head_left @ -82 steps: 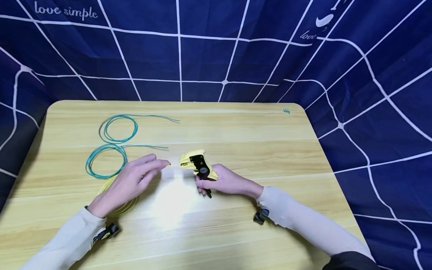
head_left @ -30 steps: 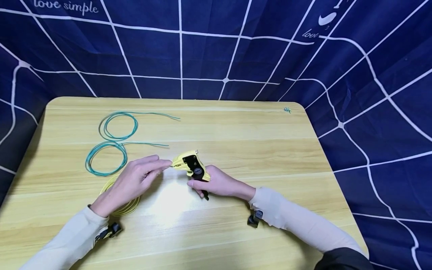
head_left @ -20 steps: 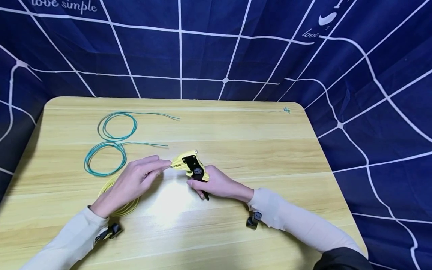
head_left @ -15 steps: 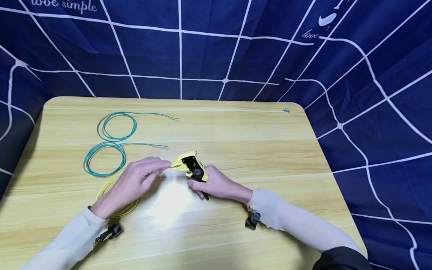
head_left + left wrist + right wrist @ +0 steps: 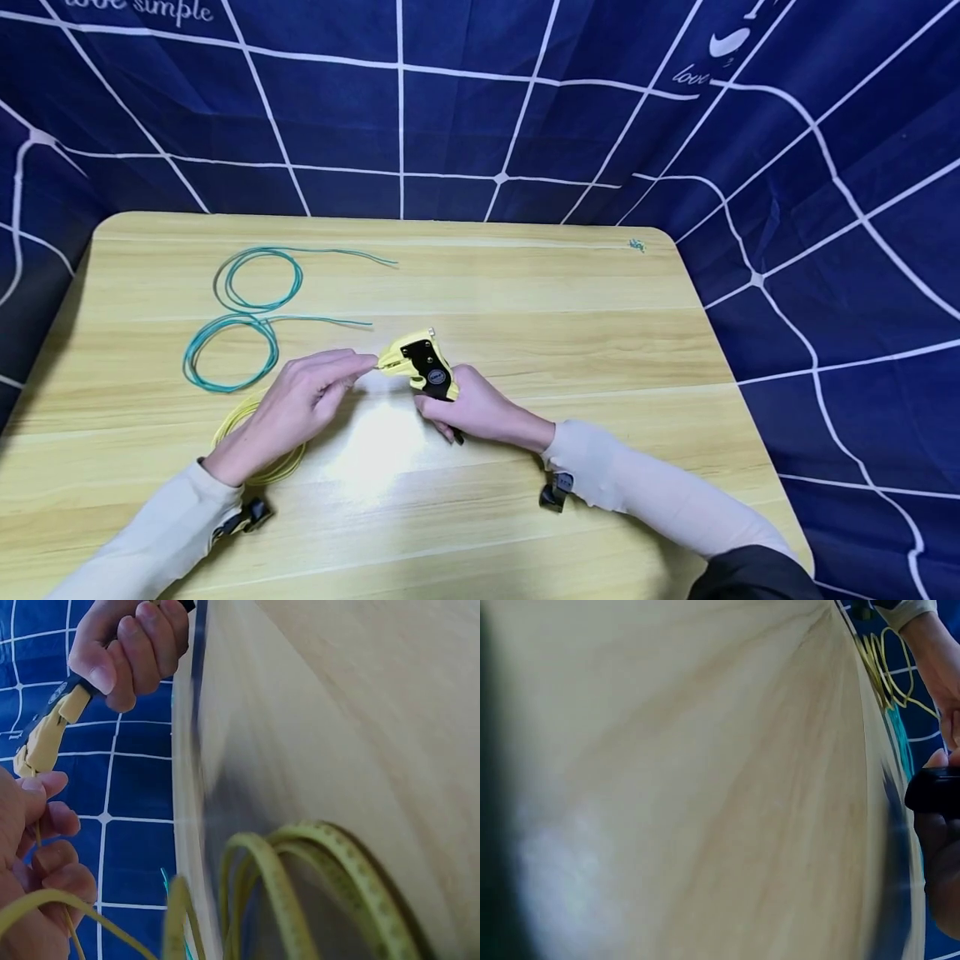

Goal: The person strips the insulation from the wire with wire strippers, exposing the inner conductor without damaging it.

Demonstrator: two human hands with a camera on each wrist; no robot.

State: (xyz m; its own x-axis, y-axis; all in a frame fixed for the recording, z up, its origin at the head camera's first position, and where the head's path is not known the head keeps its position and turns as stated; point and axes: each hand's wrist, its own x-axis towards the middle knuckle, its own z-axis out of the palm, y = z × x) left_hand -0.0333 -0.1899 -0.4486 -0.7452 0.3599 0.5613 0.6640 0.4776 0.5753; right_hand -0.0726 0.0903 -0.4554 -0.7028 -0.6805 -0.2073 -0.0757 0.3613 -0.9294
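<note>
My right hand [image 5: 480,406] grips the black handles of a yellow and black wire stripper [image 5: 426,365], whose nose points left. Pinched between the thumb and fingertips of my left hand [image 5: 300,396] is a yellow wire [image 5: 38,832]; its end runs up to the stripper's nose, right at the fingertips. In the left wrist view the stripper head [image 5: 43,742] sits just beyond those fingertips. The rest of the wire hangs in a yellow coil [image 5: 277,471] beneath my left hand and wrist, partly hidden by them. In the right wrist view a black handle end [image 5: 934,789] sticks out of my right hand.
Two teal wire coils, the back one [image 5: 262,279] and the front one [image 5: 232,354], lie on the wooden table [image 5: 570,350] at the left, their free ends pointing right. A small heap of teal scraps [image 5: 636,246] lies at the back right corner. Blue grid-patterned curtains [image 5: 450,125] border the table.
The stripper in my right hand has moved left to the wire end at my left fingertips, closing the earlier gap. Over the last half second both hands have stayed nearly still.
</note>
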